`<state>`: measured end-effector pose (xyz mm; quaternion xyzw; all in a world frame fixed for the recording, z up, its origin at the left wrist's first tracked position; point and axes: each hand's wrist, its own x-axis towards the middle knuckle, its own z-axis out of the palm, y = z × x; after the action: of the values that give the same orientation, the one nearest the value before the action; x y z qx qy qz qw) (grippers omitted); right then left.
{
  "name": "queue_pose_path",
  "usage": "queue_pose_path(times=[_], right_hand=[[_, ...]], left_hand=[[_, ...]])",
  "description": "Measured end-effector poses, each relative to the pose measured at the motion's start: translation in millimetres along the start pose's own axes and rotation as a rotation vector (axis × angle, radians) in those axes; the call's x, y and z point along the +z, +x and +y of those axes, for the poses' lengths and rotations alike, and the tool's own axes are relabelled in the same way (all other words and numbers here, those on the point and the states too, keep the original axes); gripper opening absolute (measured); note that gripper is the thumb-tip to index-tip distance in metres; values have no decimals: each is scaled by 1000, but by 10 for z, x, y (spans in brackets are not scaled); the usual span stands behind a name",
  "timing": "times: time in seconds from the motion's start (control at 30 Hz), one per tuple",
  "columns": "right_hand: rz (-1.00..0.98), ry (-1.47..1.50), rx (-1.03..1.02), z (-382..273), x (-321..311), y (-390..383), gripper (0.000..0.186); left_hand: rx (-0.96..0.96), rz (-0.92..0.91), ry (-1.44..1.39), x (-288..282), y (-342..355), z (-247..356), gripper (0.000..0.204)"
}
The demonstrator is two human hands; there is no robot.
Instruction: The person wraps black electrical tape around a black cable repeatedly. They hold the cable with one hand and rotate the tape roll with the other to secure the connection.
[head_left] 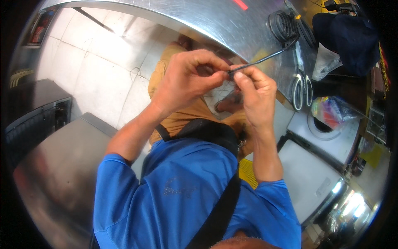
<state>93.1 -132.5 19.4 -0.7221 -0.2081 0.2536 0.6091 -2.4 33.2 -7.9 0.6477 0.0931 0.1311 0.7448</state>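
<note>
In front of my body, both hands meet at the end of a black cable. My left hand pinches at the cable's tip with thumb and forefinger. Close beside it, my right hand grips the cable between thumb and fingers. What exactly lies between the left fingertips is mostly hidden. From my right hand the cable runs up to a black coil on the metal table. Scissors with white-rimmed handles lie to the right of the hands, near the table's edge.
A dark blue cap and a clear plastic bag sit at the far right. A red strip lies on the table. White appliances stand at my right, a grey metal box at my left. Pale tiles cover the floor.
</note>
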Motion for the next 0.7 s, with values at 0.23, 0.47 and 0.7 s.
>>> queue_pose_path(times=[0.23, 0.47, 0.7], right_hand=[[12, 40, -23, 22, 47, -16, 13], [13, 76, -42, 43, 22, -11, 12], [-28, 79, -40, 10, 7, -14, 12]], left_hand=[[195, 74, 172, 59, -27, 1, 7], [-56, -91, -148, -83, 101, 84, 20], [-373, -295, -268, -226, 344, 84, 18]])
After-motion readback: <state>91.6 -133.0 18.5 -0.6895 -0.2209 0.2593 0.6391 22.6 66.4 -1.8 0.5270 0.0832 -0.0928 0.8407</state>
